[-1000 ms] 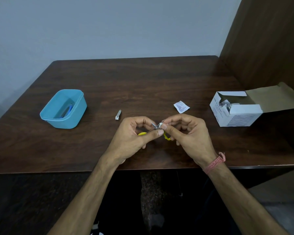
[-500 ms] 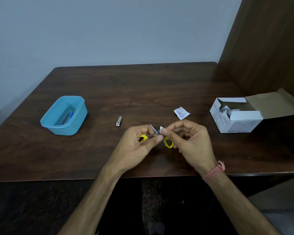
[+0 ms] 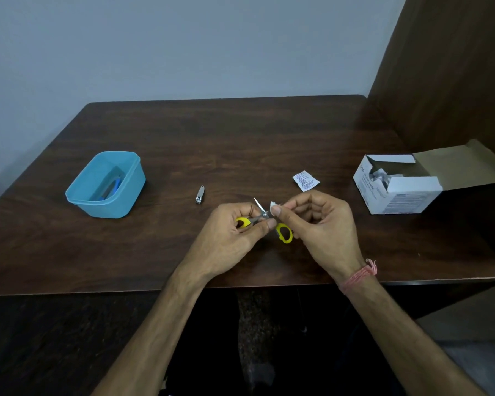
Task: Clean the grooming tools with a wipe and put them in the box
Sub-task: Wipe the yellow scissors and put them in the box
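The small scissors [image 3: 265,221] with yellow handle loops are held just above the bench [image 3: 240,144], near its front edge and about midway along it. Their blades are spread apart, one thin tip pointing up and away from the person. The left hand [image 3: 235,238] grips the scissors, its fingers curled round the left yellow loop and the thumb lying along the shank near the pivot. The right hand [image 3: 323,227] pinches a small folded white wipe [image 3: 274,208] between thumb and forefinger, pressed against the other blade just beside the pivot; the remaining fingers are curled in. The right yellow loop hangs free below that hand. A pink thread band [image 3: 360,275] circles the right wrist.

A metal nail clipper [image 3: 200,194] lies flat on the wood to the left of the hands, apart from them. Further left, near the bench's left edge, stands the blue plastic box [image 3: 132,184], open-topped, with a blue-handled tool [image 3: 113,187] lying inside. A torn white sachet [image 3: 305,180] lies just behind the right hand. At the right edge sits a white cardboard carton [image 3: 406,198], its flap open, packets showing inside.

The back half of the dark wooden bench is bare wood. A pale grey wall rises behind, and a brown wooden panel [image 3: 455,67] closes the right side.
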Demonstrator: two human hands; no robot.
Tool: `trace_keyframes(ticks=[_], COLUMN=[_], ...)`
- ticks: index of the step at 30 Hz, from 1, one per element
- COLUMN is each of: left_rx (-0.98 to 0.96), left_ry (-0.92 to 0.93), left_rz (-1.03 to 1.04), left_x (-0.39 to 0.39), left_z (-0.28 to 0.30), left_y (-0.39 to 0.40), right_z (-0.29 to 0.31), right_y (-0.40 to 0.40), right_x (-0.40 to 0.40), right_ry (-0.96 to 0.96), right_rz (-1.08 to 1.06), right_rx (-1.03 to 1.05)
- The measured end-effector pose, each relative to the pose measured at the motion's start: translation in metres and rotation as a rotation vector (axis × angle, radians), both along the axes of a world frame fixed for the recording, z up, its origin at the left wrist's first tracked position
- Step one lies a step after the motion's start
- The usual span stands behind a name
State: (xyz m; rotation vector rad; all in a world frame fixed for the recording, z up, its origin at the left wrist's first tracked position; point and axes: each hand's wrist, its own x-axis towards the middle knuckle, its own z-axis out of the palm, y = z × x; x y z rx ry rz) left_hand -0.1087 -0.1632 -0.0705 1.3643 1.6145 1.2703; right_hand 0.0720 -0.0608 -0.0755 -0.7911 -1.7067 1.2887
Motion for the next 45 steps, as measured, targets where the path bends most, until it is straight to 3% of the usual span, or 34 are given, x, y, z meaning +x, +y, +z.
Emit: trace_keyframes(ticks=[21, 29, 34, 45], left_rx=[-0.032, -0.089, -0.066, -0.048], left_ry=[0.019, -0.003, -0.006, 0.06], left_rz=[0.004, 0.126, 0.097, 0.053], left_x=[0.0023, 0.0035, 0.0026, 0.0007], left_z=[0.0044, 0.0029, 0.0017, -0.0028], left_y=[0.0001, 0.005, 0.0034, 0.0026], right_z=[-0.0012, 0.005, 0.0025, 0.0026], right_y=[-0.0022, -0.0018, -0.0031, -0.0031], right_x=[0.002, 0.0063, 0.0025, 0.0022], right_ry=[-0.033, 0.12, -0.006, -0.01], right_rz=[0.013, -0.118, 0.053, 0.007], right_rx=[0.046, -0.053, -0.013, 0.023])
